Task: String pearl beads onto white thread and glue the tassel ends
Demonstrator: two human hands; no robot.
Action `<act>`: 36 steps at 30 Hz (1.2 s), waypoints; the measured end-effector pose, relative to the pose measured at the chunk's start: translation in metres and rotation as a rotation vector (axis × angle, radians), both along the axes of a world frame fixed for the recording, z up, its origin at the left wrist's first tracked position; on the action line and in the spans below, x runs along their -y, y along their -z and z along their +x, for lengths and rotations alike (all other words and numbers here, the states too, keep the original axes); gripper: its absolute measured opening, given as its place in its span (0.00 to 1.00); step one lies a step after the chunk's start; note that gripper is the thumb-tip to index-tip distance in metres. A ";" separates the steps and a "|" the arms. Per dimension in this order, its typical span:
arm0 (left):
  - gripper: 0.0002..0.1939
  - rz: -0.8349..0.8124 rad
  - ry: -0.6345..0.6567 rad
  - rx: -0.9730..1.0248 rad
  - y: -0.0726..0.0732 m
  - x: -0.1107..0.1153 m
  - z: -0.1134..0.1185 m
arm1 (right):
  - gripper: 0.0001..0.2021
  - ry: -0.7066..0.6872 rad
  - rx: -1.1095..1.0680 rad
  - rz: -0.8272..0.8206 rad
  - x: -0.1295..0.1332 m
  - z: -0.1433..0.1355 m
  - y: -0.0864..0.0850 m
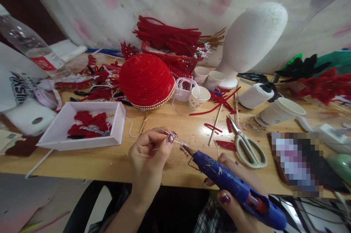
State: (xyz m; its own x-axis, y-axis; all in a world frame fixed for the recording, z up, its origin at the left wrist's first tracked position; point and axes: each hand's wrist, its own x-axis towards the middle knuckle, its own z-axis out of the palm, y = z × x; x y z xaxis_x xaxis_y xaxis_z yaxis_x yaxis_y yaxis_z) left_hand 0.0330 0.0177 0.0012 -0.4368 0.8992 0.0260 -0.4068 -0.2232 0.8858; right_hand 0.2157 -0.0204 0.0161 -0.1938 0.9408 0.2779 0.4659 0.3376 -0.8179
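Observation:
My left hand pinches a thin pale strand, a thread or fine wire, between thumb and finger. Small shiny beads sit at the strand's far end, close by the glue gun's nozzle; whether they touch cannot be made out. Wrapped round a blue glue gun, my right hand points its tip leftward at the beads. Beyond my left hand rests a red domed cap with a pearl-trimmed rim. Scissors with pale green handles lie right of the gun.
At left stands a white tray with red pieces, near a paper roll and plastic bottle. A foam head, paper cups, thread spool and red stems occupy the back. A partly blurred-out item lies at right.

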 end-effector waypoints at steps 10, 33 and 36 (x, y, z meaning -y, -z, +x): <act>0.07 0.060 0.035 -0.014 0.001 0.000 -0.004 | 0.22 0.022 -0.061 -0.013 0.002 -0.003 -0.001; 0.13 -0.246 0.043 0.430 -0.026 0.000 0.023 | 0.06 -0.055 0.018 0.328 0.003 -0.009 0.011; 0.11 -0.211 0.031 0.395 -0.026 -0.001 0.025 | 0.05 0.049 0.030 0.341 0.007 -0.014 0.010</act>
